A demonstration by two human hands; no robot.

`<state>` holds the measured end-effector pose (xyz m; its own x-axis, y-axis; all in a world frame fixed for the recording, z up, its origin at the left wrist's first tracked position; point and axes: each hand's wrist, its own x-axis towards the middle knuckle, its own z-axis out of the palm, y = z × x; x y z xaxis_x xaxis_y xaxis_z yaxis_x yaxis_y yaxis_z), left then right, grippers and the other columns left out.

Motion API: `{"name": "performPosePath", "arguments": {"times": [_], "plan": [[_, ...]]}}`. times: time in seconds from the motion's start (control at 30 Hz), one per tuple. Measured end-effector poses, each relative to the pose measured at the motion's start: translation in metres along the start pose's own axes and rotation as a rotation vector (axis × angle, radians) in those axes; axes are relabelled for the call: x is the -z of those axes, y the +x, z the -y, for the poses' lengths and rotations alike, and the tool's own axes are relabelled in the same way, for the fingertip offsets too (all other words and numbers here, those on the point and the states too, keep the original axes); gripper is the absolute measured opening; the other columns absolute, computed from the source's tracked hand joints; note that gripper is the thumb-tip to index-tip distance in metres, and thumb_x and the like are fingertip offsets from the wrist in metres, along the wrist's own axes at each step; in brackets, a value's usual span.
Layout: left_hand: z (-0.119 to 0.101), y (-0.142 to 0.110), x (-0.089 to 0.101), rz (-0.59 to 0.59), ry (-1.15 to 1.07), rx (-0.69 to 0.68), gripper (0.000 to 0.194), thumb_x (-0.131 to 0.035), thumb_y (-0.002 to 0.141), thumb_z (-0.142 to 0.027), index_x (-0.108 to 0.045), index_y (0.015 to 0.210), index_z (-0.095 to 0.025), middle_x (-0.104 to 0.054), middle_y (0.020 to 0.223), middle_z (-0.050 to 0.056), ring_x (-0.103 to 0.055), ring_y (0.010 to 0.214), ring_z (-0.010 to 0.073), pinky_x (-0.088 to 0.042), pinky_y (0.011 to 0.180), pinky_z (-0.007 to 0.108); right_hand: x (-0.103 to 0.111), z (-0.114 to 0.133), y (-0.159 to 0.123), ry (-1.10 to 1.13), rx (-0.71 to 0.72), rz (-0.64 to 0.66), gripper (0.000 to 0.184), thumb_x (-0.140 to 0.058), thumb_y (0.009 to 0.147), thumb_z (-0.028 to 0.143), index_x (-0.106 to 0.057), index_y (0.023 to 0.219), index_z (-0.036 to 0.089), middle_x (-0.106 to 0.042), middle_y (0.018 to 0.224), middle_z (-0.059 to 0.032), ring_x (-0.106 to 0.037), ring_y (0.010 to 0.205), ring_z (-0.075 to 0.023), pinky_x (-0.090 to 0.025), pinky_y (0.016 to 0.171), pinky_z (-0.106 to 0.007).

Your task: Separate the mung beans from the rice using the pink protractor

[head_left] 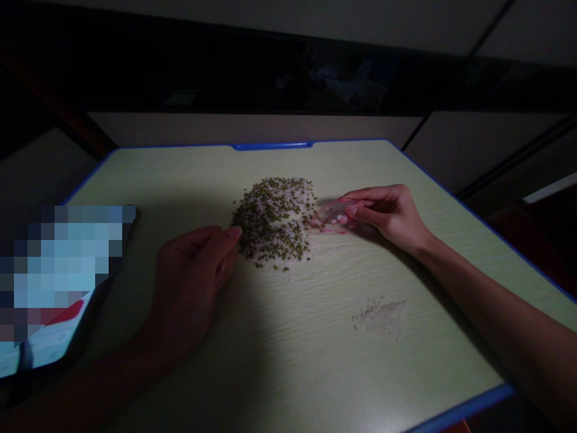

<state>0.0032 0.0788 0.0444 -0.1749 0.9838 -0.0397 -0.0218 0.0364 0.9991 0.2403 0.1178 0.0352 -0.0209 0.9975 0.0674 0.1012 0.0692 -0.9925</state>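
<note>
Green and pale grains lie mixed in a broad heap (274,222) on a light, blue-edged desk (315,355) in a dimly lit room, with a person's bare hands at either side. The right hand (399,216) holds a clear plastic packet with pink markings (331,218) between thumb and fingers, its near end low at the heap's right edge. The left hand (192,282) is narrow, thumb and fingers drawn together at the heap's left edge; whether a grain is pinched between them cannot be told. The step in hand appears to be close work at the rim of the heap, with the packet held low beside it. Whether the packet's mouth is open, or anything lies inside, is unclear. Any move of the packet from here would seem to call for a light, level grip, since a sharp tug could scatter loose grains. The left hand, for its part, would need a small, precise fingertip motion to touch single grains without pushing the rest aside. Nearer the person and to the right lies a small patch of pale grains (385,319), well apart from the heap. A device with a lit screen (58,264) rests at the left.
</note>
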Motion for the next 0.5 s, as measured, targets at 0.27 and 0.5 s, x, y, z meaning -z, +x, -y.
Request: {"name": "performPosePath", "arguments": {"times": [0.27, 0.5], "plan": [[-0.0005, -0.0011, 0.0003, 0.004, 0.004, 0.0, 0.039, -0.059, 0.064, -0.025, -0.034, 0.035, -0.019, -0.026, 0.034, -0.007, -0.022, 0.032, 0.005, -0.016, 0.032, 0.023, 0.0003, -0.0001, -0.0006, -0.005, -0.026, 0.013, 0.013, -0.072, 0.062, 0.019, -0.073, 0.074, 0.018, -0.067, 0.056, -0.0017, -0.057, 0.047, -0.0095, -0.045, 0.042, -0.02], [-0.0024, -0.0002, 0.0002, -0.006, 0.01, -0.004, 0.038, -0.059, 0.063, -0.024, -0.033, 0.035, -0.019, -0.026, 0.034, -0.007, -0.023, 0.032, 0.0049, -0.015, 0.031, 0.022, 0.0007, 0.0011, -0.0002, -0.092, 0.02, -0.005, 0.012, -0.068, 0.064, 0.017, -0.073, 0.075, 0.016, -0.067, 0.056, -0.0026, -0.057, 0.047, -0.0097, -0.045, 0.042, -0.021]]}}
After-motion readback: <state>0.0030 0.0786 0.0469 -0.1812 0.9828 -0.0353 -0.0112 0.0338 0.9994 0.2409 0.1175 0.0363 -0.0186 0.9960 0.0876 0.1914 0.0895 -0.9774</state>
